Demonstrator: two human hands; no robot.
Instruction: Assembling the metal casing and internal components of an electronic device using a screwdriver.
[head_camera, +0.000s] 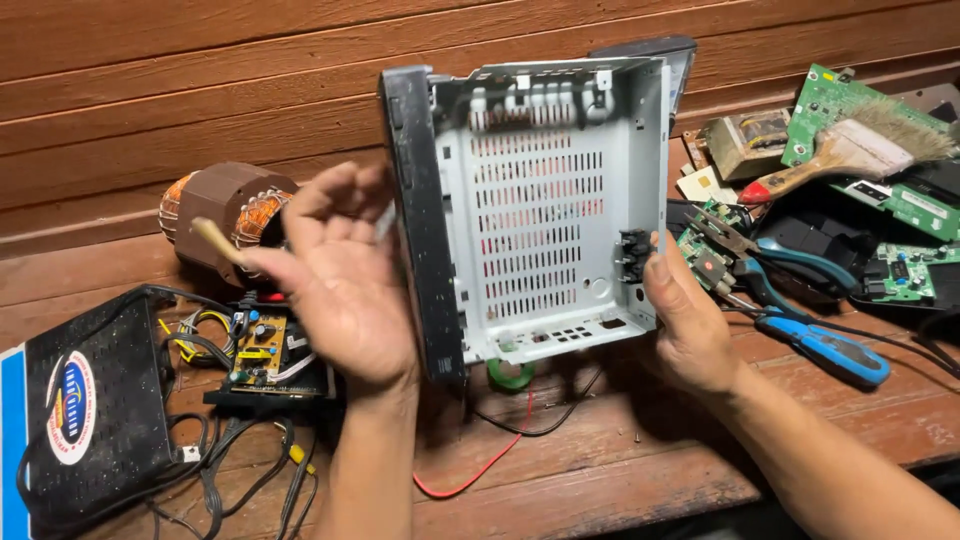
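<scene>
The upright metal chassis (545, 210) stands between the hands: the right hand (685, 320) grips its right edge, while the left hand (340, 270) holds a small brush handle (215, 238) just beside its dark front panel (420, 220).

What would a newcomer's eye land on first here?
The empty grey metal chassis, stood on edge at centre, steadied by the right hand at its lower right corner. The left hand is raised beside it, holding a pale stick-like handle. Blue-handled pliers and green circuit boards crowd the right.
</scene>
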